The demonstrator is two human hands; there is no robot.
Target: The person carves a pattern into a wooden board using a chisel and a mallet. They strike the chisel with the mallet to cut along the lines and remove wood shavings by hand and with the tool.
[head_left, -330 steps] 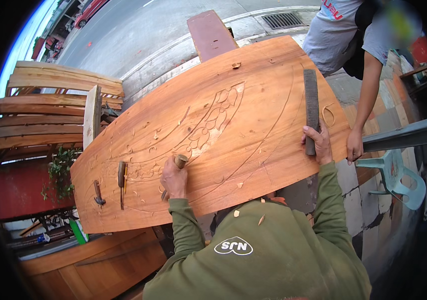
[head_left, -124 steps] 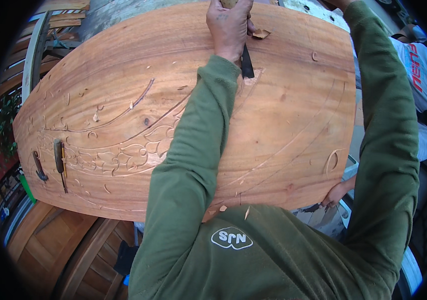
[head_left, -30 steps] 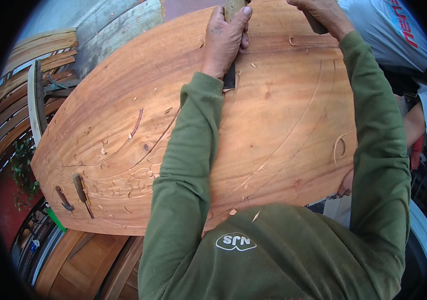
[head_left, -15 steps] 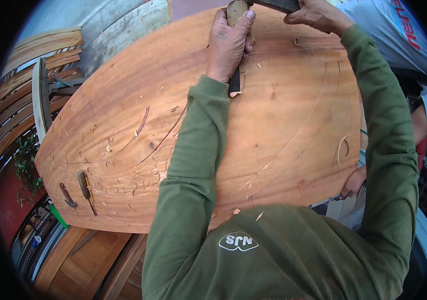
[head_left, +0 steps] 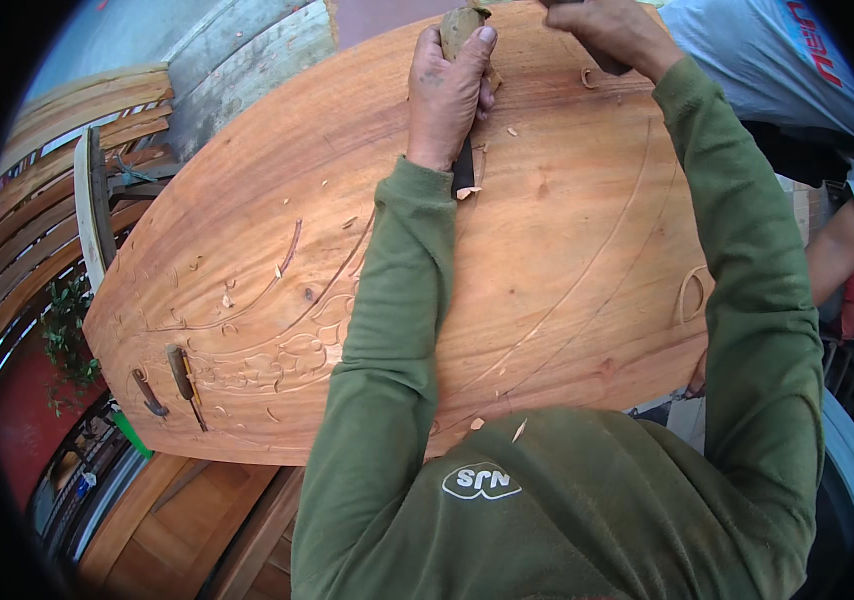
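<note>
My left hand (head_left: pixel 444 95) is wrapped round the wooden handle of a chisel (head_left: pixel 463 172) near the far edge of a broad wooden panel (head_left: pixel 567 240). The chisel's dark blade points back toward me, and a curled shaving (head_left: pixel 469 192) sits at its tip. To the right of the handle, my right hand (head_left: pixel 612 25) grips a dark wooden block (head_left: pixel 604 58), partly covered by the fingers and held apart from the chisel. Carved scrollwork (head_left: pixel 297 350) and a curved groove (head_left: pixel 587 265) mark the panel.
At the panel's left lie a wooden-handled chisel (head_left: pixel 179 370), a yellow pencil-like stick (head_left: pixel 189 372) and a hooked tool (head_left: pixel 150 393). Loose shavings are scattered about. Another person's arm (head_left: pixel 837 255) and pale clothing (head_left: pixel 747 60) are at the right. Slatted wood (head_left: pixel 37 200) stands left.
The dark block in my right hand has swung away from the chisel handle and tilted. My left hand keeps its hold. A co-worker's hand at the panel's right edge is now mostly hidden.
</note>
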